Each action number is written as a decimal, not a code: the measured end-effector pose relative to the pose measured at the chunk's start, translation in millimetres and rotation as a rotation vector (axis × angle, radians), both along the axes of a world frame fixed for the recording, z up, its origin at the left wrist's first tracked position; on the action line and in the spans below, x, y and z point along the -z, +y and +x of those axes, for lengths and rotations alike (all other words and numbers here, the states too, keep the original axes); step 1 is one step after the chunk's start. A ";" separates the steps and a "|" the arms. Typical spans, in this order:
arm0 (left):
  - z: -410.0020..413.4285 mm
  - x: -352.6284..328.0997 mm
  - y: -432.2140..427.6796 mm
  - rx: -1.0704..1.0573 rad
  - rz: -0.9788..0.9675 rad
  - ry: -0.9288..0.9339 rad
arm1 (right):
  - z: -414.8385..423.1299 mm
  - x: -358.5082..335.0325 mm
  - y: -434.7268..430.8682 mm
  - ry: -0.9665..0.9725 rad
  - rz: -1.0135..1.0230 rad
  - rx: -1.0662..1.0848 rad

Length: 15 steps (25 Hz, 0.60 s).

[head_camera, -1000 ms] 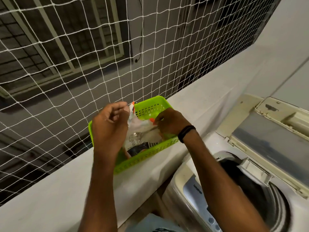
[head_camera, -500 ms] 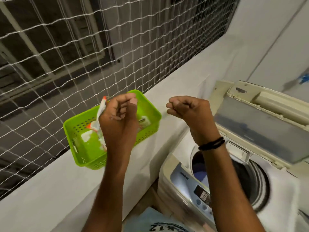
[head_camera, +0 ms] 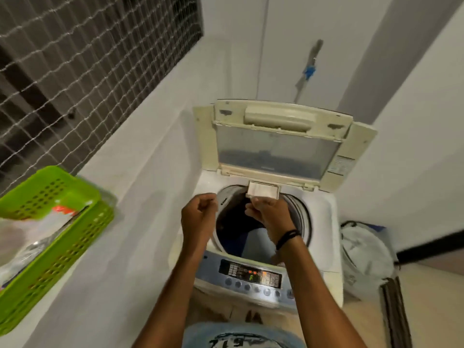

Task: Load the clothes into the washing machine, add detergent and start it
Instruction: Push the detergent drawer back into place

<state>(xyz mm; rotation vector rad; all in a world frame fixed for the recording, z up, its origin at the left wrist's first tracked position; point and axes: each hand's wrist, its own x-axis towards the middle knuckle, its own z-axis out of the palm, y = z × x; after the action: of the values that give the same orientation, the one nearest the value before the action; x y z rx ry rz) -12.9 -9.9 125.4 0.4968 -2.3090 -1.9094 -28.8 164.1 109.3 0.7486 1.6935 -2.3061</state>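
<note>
The washing machine (head_camera: pixel 324 222) stands with its lid (head_camera: pixel 276 146) tipped up at the back, a yellowed plastic frame round a cloudy grey window. Its round drum (head_camera: pixel 300 214) is open below me, and the clothes (head_camera: pixel 238 232) lie inside it: mostly a dark heap, with a blue and white piece toward the front.

My left hand (head_camera: pixel 199 217) hovers over the drum's left rim with the fingers curled into a loose fist; I cannot tell whether there is anything in it. My right hand (head_camera: pixel 270 214) is over the back of the opening, fingers bent, the fingertips just under a small pale box (head_camera: pixel 263 191) that juts out from below the lid's hinge. Whether they pinch something or touch that box I cannot tell. A black band (head_camera: pixel 287 238) circles that wrist.

The control panel (head_camera: pixel 251 272) at the front is blue-grey with a row of round buttons and a dark display showing orange lights.

To the left, on a smooth white ledge (head_camera: pixel 140 197), sits a bright green plastic basket (head_camera: pixel 32 184) with perforated walls. It holds crinkled clear plastic with an orange patch, too blurred to make out. White knotted netting (head_camera: pixel 75 59) covers the opening above the ledge. On the floor right of the machine sits a slumped white bag (head_camera: pixel 364 254).
</note>
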 end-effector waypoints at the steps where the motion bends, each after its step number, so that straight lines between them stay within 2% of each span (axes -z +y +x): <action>1: -4.5 16.7 11.9 0.010 0.044 -0.076 | 0.7 20.1 10.7 -0.055 -0.024 0.050; 5: -25.7 75.3 54.2 0.013 0.311 -0.421 | -5.9 90.3 44.2 -0.217 0.049 0.139; 8: -50.5 107.6 68.5 0.076 0.421 -0.583 | -22.5 113.0 53.7 -0.297 -0.067 0.204; 10: -74.2 123.2 71.6 0.112 0.573 -0.711 | -38.7 122.3 58.0 -0.317 -0.161 0.283; 12: -97.5 137.3 75.8 0.131 0.670 -0.800 | -57.2 132.9 64.0 -0.332 -0.174 0.327; 15: -129.6 157.7 84.3 0.125 0.669 -0.833 | -82.8 156.9 71.9 -0.360 -0.189 0.408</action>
<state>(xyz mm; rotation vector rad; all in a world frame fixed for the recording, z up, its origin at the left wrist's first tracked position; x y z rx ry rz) -142.6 74.5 -32.3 1.4798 -1.9792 -2.9499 -111.6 236.0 -47.6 1.4731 1.2350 -2.3399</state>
